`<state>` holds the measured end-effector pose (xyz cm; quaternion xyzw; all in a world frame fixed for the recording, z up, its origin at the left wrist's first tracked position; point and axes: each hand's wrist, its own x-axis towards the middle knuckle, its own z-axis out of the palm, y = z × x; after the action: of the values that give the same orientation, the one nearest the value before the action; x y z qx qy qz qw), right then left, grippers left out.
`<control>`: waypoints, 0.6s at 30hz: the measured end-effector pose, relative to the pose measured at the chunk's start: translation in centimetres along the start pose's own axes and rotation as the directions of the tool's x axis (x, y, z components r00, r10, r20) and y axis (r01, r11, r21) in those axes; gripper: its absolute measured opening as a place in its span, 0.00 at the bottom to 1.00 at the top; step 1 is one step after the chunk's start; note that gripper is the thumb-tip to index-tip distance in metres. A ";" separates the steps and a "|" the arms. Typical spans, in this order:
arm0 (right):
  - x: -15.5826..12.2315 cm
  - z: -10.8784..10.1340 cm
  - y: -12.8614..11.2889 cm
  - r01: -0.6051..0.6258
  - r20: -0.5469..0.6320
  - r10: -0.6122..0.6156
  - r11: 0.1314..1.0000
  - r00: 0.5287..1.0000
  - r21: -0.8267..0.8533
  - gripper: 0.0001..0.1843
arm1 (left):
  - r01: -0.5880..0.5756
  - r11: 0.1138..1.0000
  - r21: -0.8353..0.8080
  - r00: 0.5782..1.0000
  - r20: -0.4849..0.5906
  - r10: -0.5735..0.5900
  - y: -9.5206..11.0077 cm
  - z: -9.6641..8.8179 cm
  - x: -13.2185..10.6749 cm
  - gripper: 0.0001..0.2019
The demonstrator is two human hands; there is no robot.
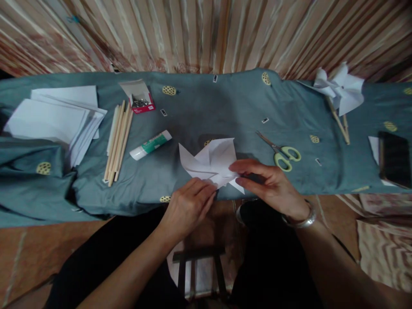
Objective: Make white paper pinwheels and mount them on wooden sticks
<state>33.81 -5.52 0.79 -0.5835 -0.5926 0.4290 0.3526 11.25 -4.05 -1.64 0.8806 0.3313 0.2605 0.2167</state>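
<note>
White paper, folded into a vaned pinwheel form, lies at the near edge of the grey-green patterned cloth, directly ahead of the body and between the 2 hands. Its longer axis runs from a pointed tip at far left to a tip at near right.

Left hand: fingers bunched and closed on the near-left edge of the form. Right hand: index finger and thumb parted, tips at the right side; whether they pinch a paper layer cannot be told. Neither hand is nearer; the 2 meet the form at different edges, apart from each other.

Adjacent items: the pale-green-handled metal scissors lie just beyond the right hand, blades pointing away and left. The green-and-white cylindrical glue stick lies left of the form, nearer the left hand.
</note>
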 end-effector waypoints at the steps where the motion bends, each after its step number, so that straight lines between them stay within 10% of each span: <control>1: 0.1 0.4 0.0 0.013 0.013 -0.014 0.999 1.000 0.053 0.12 | 0.003 1.000 -0.002 1.000 0.001 -0.003 0.0 0.0 0.0 0.08; 18: 1.1 2.7 -0.1 0.034 0.032 -0.031 0.997 0.999 -0.073 0.08 | 0.169 0.976 -0.137 0.974 -0.127 -0.186 -0.9 -2.1 0.3 0.06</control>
<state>31.20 -4.70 -0.25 -0.5797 -0.6226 0.4102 0.3289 9.74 -2.84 -0.42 0.8116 0.4061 0.3213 0.2705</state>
